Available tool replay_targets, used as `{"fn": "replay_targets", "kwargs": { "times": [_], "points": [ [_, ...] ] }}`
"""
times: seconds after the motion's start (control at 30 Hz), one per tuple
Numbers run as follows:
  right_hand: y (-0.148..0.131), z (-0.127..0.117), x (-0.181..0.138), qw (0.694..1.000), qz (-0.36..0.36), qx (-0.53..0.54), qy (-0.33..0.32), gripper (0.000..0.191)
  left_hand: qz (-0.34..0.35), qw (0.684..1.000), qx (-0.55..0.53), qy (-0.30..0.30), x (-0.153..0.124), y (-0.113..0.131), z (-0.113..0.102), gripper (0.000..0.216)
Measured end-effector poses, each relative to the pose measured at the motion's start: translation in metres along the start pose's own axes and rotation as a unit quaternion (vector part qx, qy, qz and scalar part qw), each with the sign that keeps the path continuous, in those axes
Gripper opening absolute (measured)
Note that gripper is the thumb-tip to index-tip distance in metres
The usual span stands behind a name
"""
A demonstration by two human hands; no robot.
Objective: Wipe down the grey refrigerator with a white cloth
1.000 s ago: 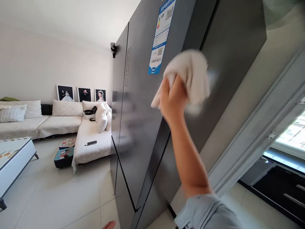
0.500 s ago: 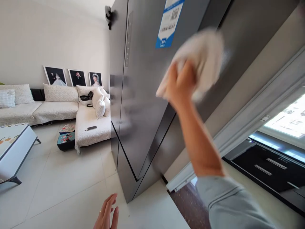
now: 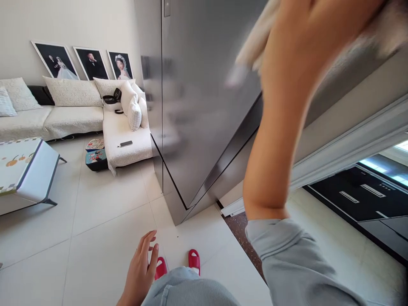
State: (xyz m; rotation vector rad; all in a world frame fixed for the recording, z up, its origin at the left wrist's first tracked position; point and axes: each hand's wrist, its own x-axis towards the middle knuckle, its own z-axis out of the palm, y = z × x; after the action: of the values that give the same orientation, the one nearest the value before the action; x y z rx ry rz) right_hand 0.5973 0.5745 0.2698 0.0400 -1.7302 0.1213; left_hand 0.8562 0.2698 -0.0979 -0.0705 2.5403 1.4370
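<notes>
My right hand [image 3: 302, 38] is raised at the top right, blurred, and its fingers run partly out of the picture. A pale cloth [image 3: 259, 36] is in its grip, and part of it shows left of the wrist, against the side of the grey refrigerator [image 3: 204, 97]. My left hand [image 3: 142, 263] hangs low in front of my body, fingers loosely bent and apart, with nothing in it. It touches nothing that I can see.
A white sofa [image 3: 76, 119] with cushions stands along the left wall, framed photos [image 3: 92, 63] behind it. At the left is a coffee table [image 3: 38, 170]. To the right, a door frame [image 3: 347, 140] leads to a black cooktop [image 3: 360, 191]. My red slippers [image 3: 194, 259] are on the tiles.
My right hand has come nearer the camera and up to the right with the cloth. The view has tilted down, bringing my slippers into sight; the refrigerator's label is out of the picture.
</notes>
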Motion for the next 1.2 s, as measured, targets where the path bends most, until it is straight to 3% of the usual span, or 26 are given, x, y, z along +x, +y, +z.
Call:
{"fn": "replay_targets", "kwargs": {
  "times": [0.1, 0.2, 0.37, 0.5, 0.57, 0.63, 0.83, 0.9, 0.97, 1.03, 1.13, 1.2],
  "points": [
    [-0.017, 0.000, -0.049, 0.997, 0.078, -0.002, 0.002, 0.071, 0.004, 1.000, 0.008, 0.002, -0.004, -0.003, 0.003, 0.046],
    [-0.022, 0.002, -0.152, 0.986, 0.162, 0.018, -0.033, 0.062, 0.008, 1.000, 0.017, 0.007, -0.007, -0.001, 0.005, 0.044],
    [-0.023, -0.007, -0.324, 0.987, 0.113, -0.007, -0.116, 0.055, 0.010, 1.000, 0.022, 0.007, -0.015, 0.000, 0.007, 0.041],
    [-0.032, -0.029, -0.405, 0.983, 0.076, -0.006, -0.168, 0.061, -0.001, 1.000, 0.025, 0.007, -0.027, 0.000, 0.004, 0.042],
    [-0.033, -0.038, -0.420, 0.979, 0.063, -0.001, -0.194, 0.060, -0.015, 0.999, 0.031, 0.011, -0.034, 0.000, 0.000, 0.044],
    [-0.029, -0.039, -0.414, 0.975, 0.060, 0.006, -0.212, 0.056, -0.034, 0.999, 0.036, 0.018, -0.039, 0.000, -0.006, 0.047],
    [0.009, -0.008, -0.305, 0.975, 0.091, 0.025, -0.200, 0.051, -0.066, 0.996, 0.028, 0.047, -0.049, -0.010, -0.017, 0.050],
    [0.016, -0.004, -0.284, 0.977, 0.091, 0.024, -0.191, 0.055, -0.066, 0.996, 0.025, 0.049, -0.049, -0.012, -0.016, 0.050],
    [0.012, -0.013, -0.291, 0.977, 0.085, 0.016, -0.197, 0.062, -0.067, 0.996, 0.021, 0.045, -0.048, -0.010, -0.013, 0.051],
    [-0.001, -0.031, -0.323, 0.974, 0.076, 0.013, -0.213, 0.067, -0.065, 0.997, 0.018, 0.043, -0.047, -0.007, -0.011, 0.051],
    [-0.021, -0.055, -0.373, 0.969, 0.069, 0.013, -0.235, 0.065, -0.050, 0.998, 0.015, 0.047, -0.047, -0.002, -0.008, 0.051],
    [-0.025, -0.059, -0.381, 0.968, 0.073, 0.006, -0.241, 0.060, -0.044, 0.998, 0.018, 0.050, -0.048, -0.002, -0.007, 0.050]
  ]
}}
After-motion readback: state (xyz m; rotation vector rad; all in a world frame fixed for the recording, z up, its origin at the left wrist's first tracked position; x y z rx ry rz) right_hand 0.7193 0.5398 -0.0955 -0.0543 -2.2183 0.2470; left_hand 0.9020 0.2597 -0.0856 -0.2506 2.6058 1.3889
